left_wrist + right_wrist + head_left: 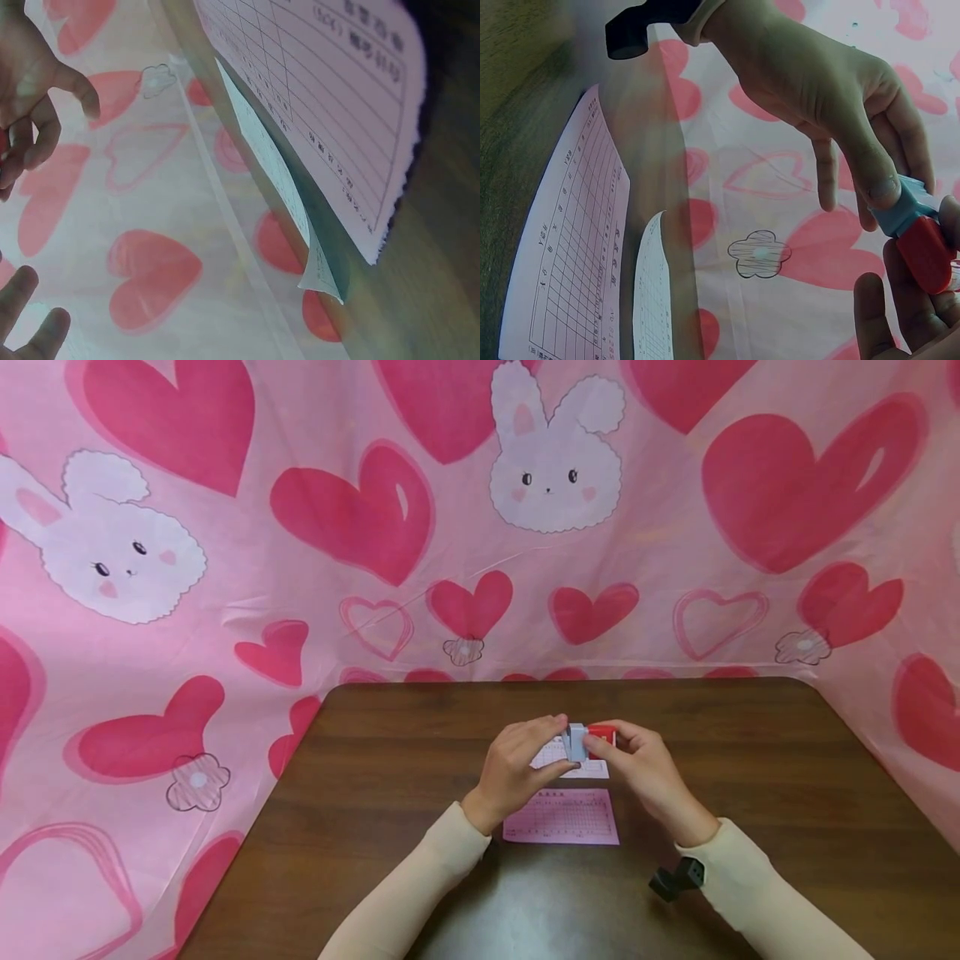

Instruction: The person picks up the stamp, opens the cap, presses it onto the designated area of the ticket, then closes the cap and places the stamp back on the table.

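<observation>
Over the far part of the table, both hands hold a small two-coloured block. My left hand (517,762) pinches its light-blue part (576,742) between thumb and fingertips. The red part (602,739) is gripped by my right hand (647,770), thumb on the near side. In the right wrist view the light-blue part (904,206) and red part (924,255) meet end to end, fingers partly covering both. Below the hands lies a pink printed form (561,817). A white printed form (596,769) behind it is partly hidden by the hands.
The brown wooden table (390,735) runs back to a pink cloth (315,568) printed with hearts and rabbits. A black device (678,878) is strapped at the right wrist. The white form (321,277) curls up at one corner.
</observation>
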### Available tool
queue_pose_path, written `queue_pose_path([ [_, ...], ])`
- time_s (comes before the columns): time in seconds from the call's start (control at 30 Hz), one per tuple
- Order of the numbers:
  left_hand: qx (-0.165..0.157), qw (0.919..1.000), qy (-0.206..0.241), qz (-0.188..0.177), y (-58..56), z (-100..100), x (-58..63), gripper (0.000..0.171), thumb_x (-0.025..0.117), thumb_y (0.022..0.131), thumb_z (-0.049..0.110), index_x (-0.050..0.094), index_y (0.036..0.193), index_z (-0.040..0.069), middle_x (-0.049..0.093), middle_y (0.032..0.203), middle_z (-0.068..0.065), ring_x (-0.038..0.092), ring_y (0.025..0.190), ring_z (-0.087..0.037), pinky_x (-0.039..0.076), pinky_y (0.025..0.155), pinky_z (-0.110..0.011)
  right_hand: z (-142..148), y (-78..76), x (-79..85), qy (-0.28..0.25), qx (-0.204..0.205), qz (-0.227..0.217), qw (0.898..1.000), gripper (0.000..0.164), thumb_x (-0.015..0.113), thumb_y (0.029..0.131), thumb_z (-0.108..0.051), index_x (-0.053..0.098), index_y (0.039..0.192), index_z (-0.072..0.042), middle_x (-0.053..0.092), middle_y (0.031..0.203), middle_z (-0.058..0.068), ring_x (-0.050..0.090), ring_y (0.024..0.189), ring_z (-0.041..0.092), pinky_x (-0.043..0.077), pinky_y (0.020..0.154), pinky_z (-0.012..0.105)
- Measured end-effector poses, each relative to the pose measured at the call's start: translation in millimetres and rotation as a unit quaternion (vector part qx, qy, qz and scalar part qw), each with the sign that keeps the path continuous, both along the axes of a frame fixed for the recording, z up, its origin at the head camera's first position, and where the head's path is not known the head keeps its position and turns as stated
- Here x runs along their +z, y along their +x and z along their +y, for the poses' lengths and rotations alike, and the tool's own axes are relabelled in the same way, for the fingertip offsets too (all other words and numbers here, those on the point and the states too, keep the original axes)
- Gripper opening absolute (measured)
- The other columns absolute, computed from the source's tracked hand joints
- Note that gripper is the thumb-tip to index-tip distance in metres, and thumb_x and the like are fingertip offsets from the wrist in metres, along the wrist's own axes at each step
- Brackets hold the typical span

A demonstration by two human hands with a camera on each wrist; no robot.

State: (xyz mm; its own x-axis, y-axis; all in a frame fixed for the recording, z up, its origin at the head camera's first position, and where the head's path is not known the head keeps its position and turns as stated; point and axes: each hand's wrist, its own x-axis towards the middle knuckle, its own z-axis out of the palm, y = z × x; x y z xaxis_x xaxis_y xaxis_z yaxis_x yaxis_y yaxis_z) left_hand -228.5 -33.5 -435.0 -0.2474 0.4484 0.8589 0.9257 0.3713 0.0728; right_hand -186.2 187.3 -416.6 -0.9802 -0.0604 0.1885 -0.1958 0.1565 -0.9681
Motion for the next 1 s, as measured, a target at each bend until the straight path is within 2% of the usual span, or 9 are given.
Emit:
queue_pose_path([
  [0.17,0.027,0.9995,-0.008,0.013,-1.2,-5,-1.0,0.070,0.100,0.070,0.020,0.071,0.131,0.000,0.074,0.129,-0.013,0.071,0.120,-0.026,0.054,0.104,-0.042,2,2.5,2.8,-0.002,-0.010,-0.008,1.000,0.035,0.073,0.101,-0.019,0.069,0.122,0.009,0.073,0.094,-0.002,0.063,0.089,0.020,0.056,0.074,0.026],
  [0.33,0.049,0.9988,-0.008,-0.003,-3.4,-18,-2.4,0.070,0.099,0.071,0.019,0.071,0.132,0.001,0.073,0.131,-0.013,0.069,0.124,-0.031,0.050,0.108,-0.055,4,3.8,4.1,0.004,-0.017,-0.012,1.000,0.037,0.073,0.101,-0.020,0.069,0.123,0.009,0.072,0.094,-0.002,0.062,0.091,0.020,0.055,0.076,0.025],
  [0.57,0.077,0.9968,-0.019,-0.012,-6.2,-39,-3.2,0.066,0.098,0.072,0.021,0.072,0.130,0.002,0.074,0.129,-0.013,0.069,0.123,-0.031,0.048,0.108,-0.059,9,5.1,4.6,0.011,-0.021,-0.021,0.999,0.038,0.074,0.100,-0.022,0.069,0.123,0.008,0.072,0.096,-0.002,0.062,0.093,0.021,0.056,0.078,0.026],
  [0.77,0.103,0.9938,-0.037,-0.020,-11.1,-66,-6.2,0.068,0.099,0.072,0.020,0.071,0.132,0.004,0.073,0.131,-0.012,0.069,0.124,-0.034,0.047,0.108,-0.063,17,8.3,4.1,0.023,-0.028,-0.030,0.999,0.039,0.075,0.100,-0.023,0.070,0.125,0.007,0.072,0.099,-0.001,0.061,0.094,0.021,0.055,0.081,0.026],
  [1.0,0.146,0.9884,-0.034,-0.026,-18.9,-103,-8.7,0.070,0.101,0.068,0.014,0.072,0.131,0.002,0.074,0.127,-0.016,0.069,0.121,-0.041,0.045,0.103,-0.070,31,11.8,4.3,0.049,-0.038,-0.040,0.997,0.042,0.073,0.102,-0.027,0.069,0.129,0.004,0.073,0.101,-0.002,0.061,0.096,0.020,0.053,0.084,0.031],
])
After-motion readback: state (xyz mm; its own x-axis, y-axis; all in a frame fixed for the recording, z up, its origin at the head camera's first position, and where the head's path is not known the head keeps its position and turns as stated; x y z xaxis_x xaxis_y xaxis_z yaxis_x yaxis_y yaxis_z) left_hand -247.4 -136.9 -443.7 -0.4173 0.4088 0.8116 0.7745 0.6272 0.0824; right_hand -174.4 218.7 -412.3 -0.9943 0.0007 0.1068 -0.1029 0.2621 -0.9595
